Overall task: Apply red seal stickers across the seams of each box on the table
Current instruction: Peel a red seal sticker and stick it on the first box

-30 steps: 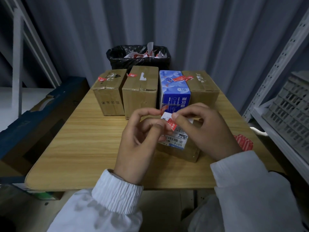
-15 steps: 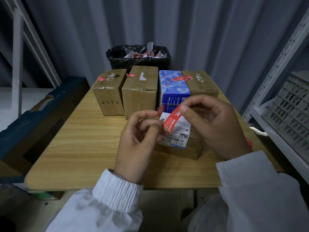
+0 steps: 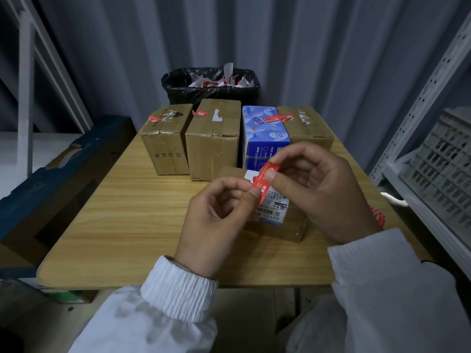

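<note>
My left hand (image 3: pixel 216 220) and my right hand (image 3: pixel 321 189) both pinch a red seal sticker (image 3: pixel 263 183), held tilted above a small cardboard box (image 3: pixel 283 225) with a white barcode label near the table's front. The hands hide much of that box. At the back stand three brown cartons (image 3: pixel 165 143) (image 3: pixel 214 141) (image 3: pixel 305 123) and a blue box (image 3: pixel 265 133) in a row, each with a red sticker on top. More red stickers (image 3: pixel 377 216) lie on the table behind my right wrist.
A wooden table (image 3: pixel 127 225) carries everything. A black-lined bin (image 3: pixel 211 85) with peeled backing paper stands behind it. A metal shelf with a grey crate (image 3: pixel 438 174) is at the right, and a dark blue box (image 3: pixel 51 179) at the left.
The sticker has come away and now stretches red between both hands; my right hand rose up and right, then eased back, while my left hand stayed nearly in place.
</note>
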